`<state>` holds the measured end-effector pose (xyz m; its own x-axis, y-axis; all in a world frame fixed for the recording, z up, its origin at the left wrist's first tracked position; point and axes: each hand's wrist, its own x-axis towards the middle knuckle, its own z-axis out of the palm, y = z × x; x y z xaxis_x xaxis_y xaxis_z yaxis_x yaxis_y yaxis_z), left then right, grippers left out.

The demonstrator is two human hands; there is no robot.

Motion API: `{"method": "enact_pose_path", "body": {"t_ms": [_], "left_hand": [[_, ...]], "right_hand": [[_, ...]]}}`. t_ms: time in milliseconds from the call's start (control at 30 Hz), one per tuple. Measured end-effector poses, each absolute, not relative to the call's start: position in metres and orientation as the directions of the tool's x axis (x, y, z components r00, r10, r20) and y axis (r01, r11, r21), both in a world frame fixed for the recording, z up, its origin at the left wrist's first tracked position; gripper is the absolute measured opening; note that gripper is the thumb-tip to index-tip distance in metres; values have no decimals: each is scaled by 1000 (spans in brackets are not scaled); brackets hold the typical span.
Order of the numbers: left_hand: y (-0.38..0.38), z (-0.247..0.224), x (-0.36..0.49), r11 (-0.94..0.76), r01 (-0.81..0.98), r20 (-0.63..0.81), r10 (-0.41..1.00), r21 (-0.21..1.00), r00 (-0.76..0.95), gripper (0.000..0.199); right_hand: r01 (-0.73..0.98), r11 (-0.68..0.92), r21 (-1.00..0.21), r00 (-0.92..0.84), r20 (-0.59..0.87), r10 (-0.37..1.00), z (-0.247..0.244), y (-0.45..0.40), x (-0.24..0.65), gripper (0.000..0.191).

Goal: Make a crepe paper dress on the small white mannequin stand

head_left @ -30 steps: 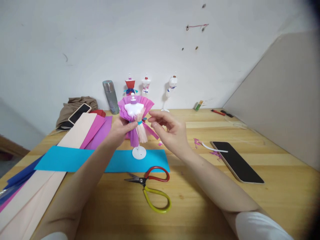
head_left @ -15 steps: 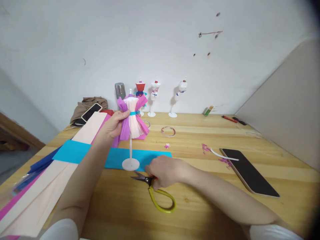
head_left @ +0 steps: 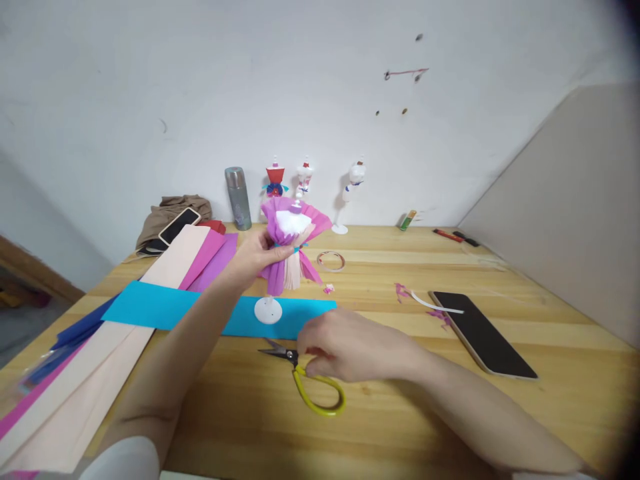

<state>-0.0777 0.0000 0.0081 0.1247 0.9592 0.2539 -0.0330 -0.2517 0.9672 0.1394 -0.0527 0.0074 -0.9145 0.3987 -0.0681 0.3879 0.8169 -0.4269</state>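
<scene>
My left hand (head_left: 265,253) is closed around a small white dress form (head_left: 293,223) on a round base. Purple, pink and cream crepe paper is gathered on the form as a dress, tied at the waist with a blue strip. The form tilts, with its base above the blue crepe paper strip (head_left: 200,310). My right hand (head_left: 345,347), fingers curled, is at the yellow-handled scissors (head_left: 291,356) on the table. The scissors' blades point left and are slightly apart. One handle loop shows; the other is hidden under the hand.
Cream and pink crepe paper strips (head_left: 100,373) lie at left. Behind stand a metal thermos (head_left: 238,200) and more dress forms (head_left: 357,175). A tape roll (head_left: 331,261), purple paper scraps (head_left: 401,292) and a large phone (head_left: 483,333) lie on the table. A smaller phone (head_left: 180,225) rests on brown cloth.
The dress form has tipped toward me and swung right at its top, now showing its neck and shoulders. My right hand has shifted slightly right over the scissors. The view has turned slightly.
</scene>
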Motion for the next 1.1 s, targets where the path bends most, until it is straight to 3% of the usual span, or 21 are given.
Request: {"method": "enact_pose_path", "body": {"t_ms": [67, 167, 267, 433, 533, 667, 867, 1100], "left_hand": [[-3, 10, -72, -291, 59, 280, 950, 955, 138, 36], [-9, 14, -64, -382, 195, 361, 923, 903, 136, 29], [-15, 16, -58, -465, 411, 472, 877, 784, 91, 20], [-16, 11, -55, -533, 707, 630, 760, 465, 159, 25], [-12, 7, -55, -584, 739, 663, 704, 336, 255, 26], [-11, 4, -52, -599, 770, 645, 682, 222, 344, 14], [-12, 4, -47, -598, 782, 562, 713, 177, 418, 8], [-4, 1, -56, -635, 720, 523, 730, 280, 440, 11]], "right_hand": [[322, 795, -514, -868, 175, 465, 21, -51, 147, 15], [253, 794, -552, -609, 547, 574, 38, -45, 157, 15], [274, 805, -526, -375, 712, 593, 49, -35, 160, 9], [412, 800, -436, -335, 744, 578, 55, -29, 150, 9], [474, 806, -355, -366, 753, 547, 54, -30, 143, 9], [491, 809, -324, -393, 746, 538, 52, -27, 138, 21], [521, 779, -349, -380, 723, 578, 54, -21, 135, 22], [480, 829, -288, -421, 753, 506, 55, -30, 153, 18]]}}
